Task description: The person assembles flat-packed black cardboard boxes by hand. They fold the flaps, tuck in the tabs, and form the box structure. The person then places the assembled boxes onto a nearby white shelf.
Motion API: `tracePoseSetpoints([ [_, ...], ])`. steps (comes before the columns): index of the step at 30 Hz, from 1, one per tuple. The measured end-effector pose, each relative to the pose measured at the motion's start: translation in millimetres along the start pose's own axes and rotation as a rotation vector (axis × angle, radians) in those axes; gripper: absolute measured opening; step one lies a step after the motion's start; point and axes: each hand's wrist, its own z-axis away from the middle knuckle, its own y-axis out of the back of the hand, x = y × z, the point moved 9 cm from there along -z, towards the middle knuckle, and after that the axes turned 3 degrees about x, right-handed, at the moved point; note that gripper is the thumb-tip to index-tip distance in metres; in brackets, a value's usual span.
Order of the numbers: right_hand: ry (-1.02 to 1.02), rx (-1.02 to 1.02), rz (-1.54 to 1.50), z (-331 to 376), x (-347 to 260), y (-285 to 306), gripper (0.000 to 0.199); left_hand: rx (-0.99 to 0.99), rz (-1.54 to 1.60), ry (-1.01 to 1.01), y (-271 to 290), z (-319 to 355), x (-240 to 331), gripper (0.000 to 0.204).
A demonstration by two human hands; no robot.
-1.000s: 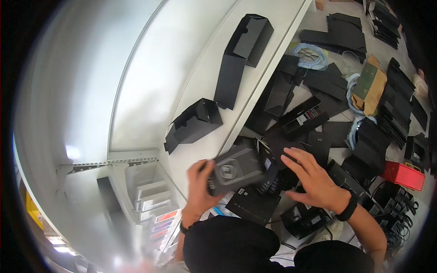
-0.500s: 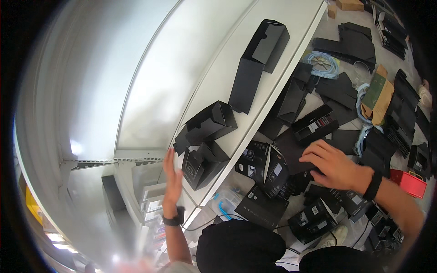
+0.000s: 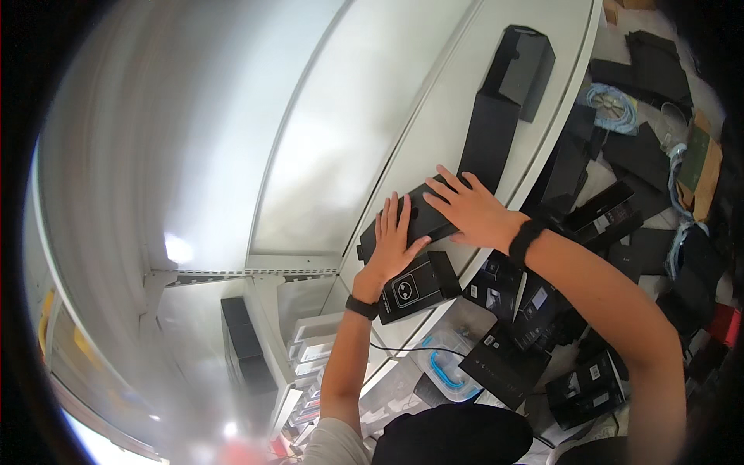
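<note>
Both hands are open with fingers spread, the left hand [image 3: 393,252] and right hand [image 3: 487,217] laid on a long black cardboard box [image 3: 425,220] that's sitting on the glossy white shelf [image 3: 434,159]. There's a smaller black printed box [image 3: 422,287] right beside the left one, toward the wearer.

No wording or numbers can be made out; the print is too small or blurred. A small black box [image 3: 426,280] at the centre bears a white outlined emblem [image 3: 404,291]. Lower right of centre, a flat black carton [image 3: 511,372] carries a small white label [image 3: 489,339] and faint print, and a black box [image 3: 575,393] near the bottom right has white labels [image 3: 595,372]. At the right, an open black box [image 3: 624,203] shows a pale printed patch [image 3: 601,224].
</note>
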Motion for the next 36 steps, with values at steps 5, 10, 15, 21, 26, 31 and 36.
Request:
tracePoseSetpoints([
  [5, -0.051, -0.038, -0.049, -12.5, 4.6, -12.5, 0.081, 0.306, 0.208, 0.150, 54.0, 29.5, -16.1, 0.062],
  [10, 0.010, -0.021, -0.140, -21.3, 0.1, -11.3, 0.082, -0.320, 0.591, 1.029, -1.7, 150.8, -131.8, 0.070],
  [15, -0.028, 0.163, -0.234, -22.5, 6.1, 9.1, 0.077, 0.174, 1.118, 1.025, -19.9, 147.1, -145.9, 0.072],
  [21, 0.003, 0.235, -0.265, -14.8, 14.6, 63.9, 0.070, 0.655, 0.711, 0.855, 63.9, 188.2, -70.5, 0.062],
  [26, 0.186, 0.269, -0.514, -27.5, -33.4, 112.1, 0.070, 0.631, 1.353, 0.658, 87.8, 215.4, -24.5, 0.067],
  [31, 0.157, 0.345, -0.470, -27.0, -64.1, 136.5, 0.071, 0.400, 0.606, 0.500, 89.2, 206.6, 32.1, 0.078],
  [36, 0.107, 0.359, -0.523, -22.5, -40.7, 139.7, 0.069, 0.115, 0.127, 0.362, 11.6, 176.6, 60.9, 0.100],
])
